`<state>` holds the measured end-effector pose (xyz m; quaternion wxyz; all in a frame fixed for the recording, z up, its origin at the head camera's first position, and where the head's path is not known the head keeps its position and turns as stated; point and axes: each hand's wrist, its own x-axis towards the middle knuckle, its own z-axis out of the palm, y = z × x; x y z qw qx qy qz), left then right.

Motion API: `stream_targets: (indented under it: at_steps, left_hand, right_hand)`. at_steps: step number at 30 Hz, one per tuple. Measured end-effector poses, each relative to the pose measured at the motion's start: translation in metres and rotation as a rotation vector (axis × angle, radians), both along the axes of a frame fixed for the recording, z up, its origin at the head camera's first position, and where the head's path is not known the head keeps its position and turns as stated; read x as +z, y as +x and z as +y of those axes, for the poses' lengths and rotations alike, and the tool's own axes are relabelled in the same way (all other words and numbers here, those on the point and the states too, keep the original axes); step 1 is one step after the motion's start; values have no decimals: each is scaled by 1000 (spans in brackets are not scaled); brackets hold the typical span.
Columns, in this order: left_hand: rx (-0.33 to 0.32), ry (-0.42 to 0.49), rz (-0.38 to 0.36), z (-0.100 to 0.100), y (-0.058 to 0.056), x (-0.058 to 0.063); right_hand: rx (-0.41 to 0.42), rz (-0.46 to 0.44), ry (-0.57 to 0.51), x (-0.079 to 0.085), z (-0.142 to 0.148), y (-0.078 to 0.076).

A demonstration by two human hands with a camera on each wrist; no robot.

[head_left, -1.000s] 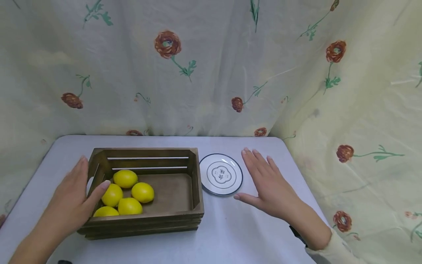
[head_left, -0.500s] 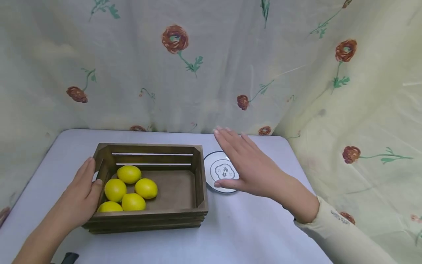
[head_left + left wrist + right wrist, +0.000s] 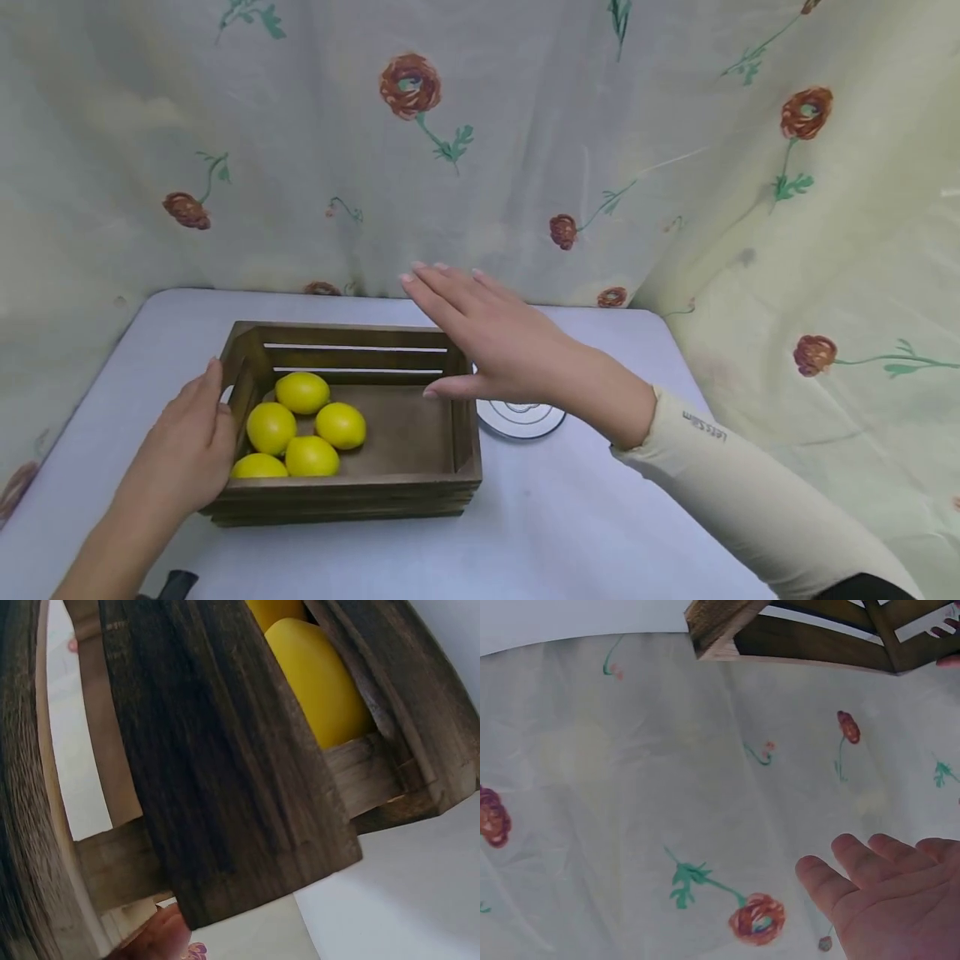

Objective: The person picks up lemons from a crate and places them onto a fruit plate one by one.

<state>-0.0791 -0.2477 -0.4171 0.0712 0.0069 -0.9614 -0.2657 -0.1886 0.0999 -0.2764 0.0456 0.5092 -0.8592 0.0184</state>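
Note:
A brown slatted wooden crate (image 3: 345, 500) stands on the table, with several yellow lemons (image 3: 341, 426) gathered in its left half. Against the crate's left end lies my left hand (image 3: 180, 446), its fingers extended along the outside. The left wrist view shows the crate's dark slats (image 3: 225, 765) up close, a lemon (image 3: 322, 682) behind them and a fingertip (image 3: 163, 934) at the lower edge. My right hand (image 3: 483, 342), fingers straight and thumb spread, is in the air over the crate's right end. In the right wrist view that hand (image 3: 900, 900) holds nothing.
A white plate (image 3: 521, 427) with a dark rim lies just right of the crate, partly hidden by my right hand and forearm. A flowered curtain (image 3: 495, 192) hangs behind and beside the white-covered table (image 3: 600, 517). A small black object (image 3: 178, 583) shows at the bottom left.
My right hand has moved left, from beside the plate to over the crate's right end. My left thumb has drawn in from above the lemons to the crate's left end.

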Motion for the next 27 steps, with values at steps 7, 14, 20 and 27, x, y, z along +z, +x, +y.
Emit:
stream_targets:
  at_steps: [7, 14, 20, 27]
  left_hand:
    - [89, -19, 7, 4, 0, 0]
    - [98, 5, 12, 1, 1, -2]
    - [81, 39, 14, 1, -2, -3]
    - [83, 64, -15, 0, -4, -1]
  right_hand:
    - [18, -9, 124, -4, -38, -9]
    - [67, 73, 263, -19, -80, -13]
    - [67, -74, 305, -34, -109, -18]
    - [-10, -236, 487, -55, -146, -16]
